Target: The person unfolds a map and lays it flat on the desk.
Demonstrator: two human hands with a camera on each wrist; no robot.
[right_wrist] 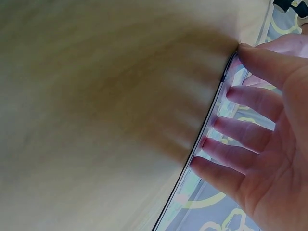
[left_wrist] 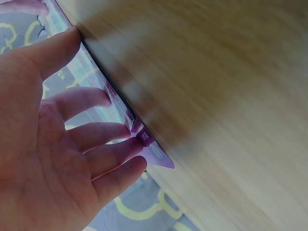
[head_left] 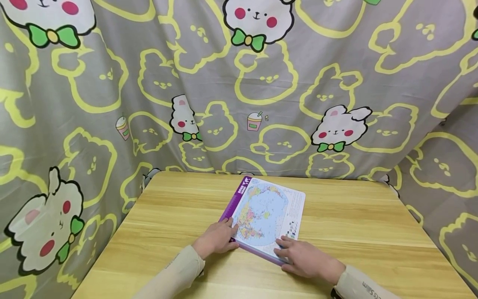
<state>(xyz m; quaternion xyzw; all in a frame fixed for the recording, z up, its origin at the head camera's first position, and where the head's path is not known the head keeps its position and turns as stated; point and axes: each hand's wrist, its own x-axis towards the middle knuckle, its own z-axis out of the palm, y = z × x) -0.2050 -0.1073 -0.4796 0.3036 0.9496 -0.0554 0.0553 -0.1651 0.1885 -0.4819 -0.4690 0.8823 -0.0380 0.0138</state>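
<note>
Map board (head_left: 267, 207) runs away from me, long axis leaning R — L hand (head_left: 217, 237) on near-L corner, R hand (head_left: 308, 258) near-R; fingers loosely spread, no grip.

1. From the head: looks forward and down, farthest off, over the desk (head_left: 351, 224) to the patterned curtain (head_left: 214, 83), with left grip (head_left: 217, 236) and right grip (head_left: 308, 258) low in view.
2. From the left wrist: looks very near, from the palm side, at the slanting edge of the map board (head_left: 268, 211).
3. From the right wrist: looks equally near, at the oppositely slanting edge.
4. Common to all three: desk, curtain, map board.
</note>
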